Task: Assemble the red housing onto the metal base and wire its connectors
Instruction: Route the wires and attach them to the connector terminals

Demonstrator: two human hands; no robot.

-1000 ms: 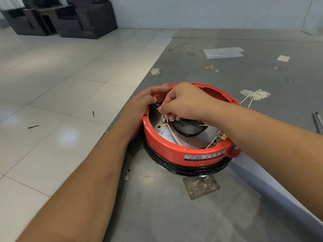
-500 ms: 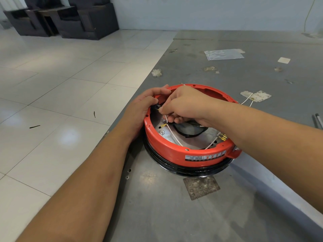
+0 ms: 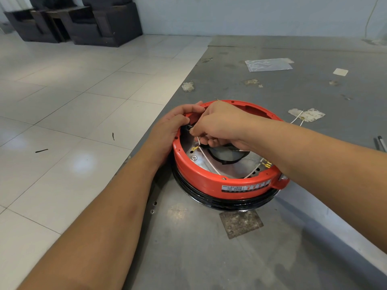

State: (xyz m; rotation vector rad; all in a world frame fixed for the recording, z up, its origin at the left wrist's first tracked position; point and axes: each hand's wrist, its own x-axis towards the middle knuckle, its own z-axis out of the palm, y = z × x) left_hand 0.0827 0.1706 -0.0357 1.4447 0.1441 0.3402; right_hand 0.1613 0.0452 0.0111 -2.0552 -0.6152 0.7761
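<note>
The red ring housing point(image 3: 209, 181) sits over the metal base point(image 3: 232, 164), with a black band below it, near the left edge of the grey table point(image 3: 209, 248). My left hand point(image 3: 169, 130) grips the housing's left rim, thumb inside. My right hand point(image 3: 219, 124) reaches into the ring and pinches a white wire point(image 3: 202, 150) at a black part on the inner left wall. A yellow ring terminal point(image 3: 194, 149) hangs below that hand. Brass spade connectors point(image 3: 267, 164) lie at the inner right. My right forearm hides part of the rim.
The table's left edge drops to a white tiled floor point(image 3: 73, 122). A clear plastic bag point(image 3: 268, 64), white paper scraps point(image 3: 306, 115) with loose wire, and a tool tip point(image 3: 381, 143) lie farther right. A square grey patch point(image 3: 240, 223) is in front of the housing. Dark furniture stands far back.
Both hands stay at the housing's left inner wall; the right hand's fingers have shifted only slightly on the wire. The housing has not moved.
</note>
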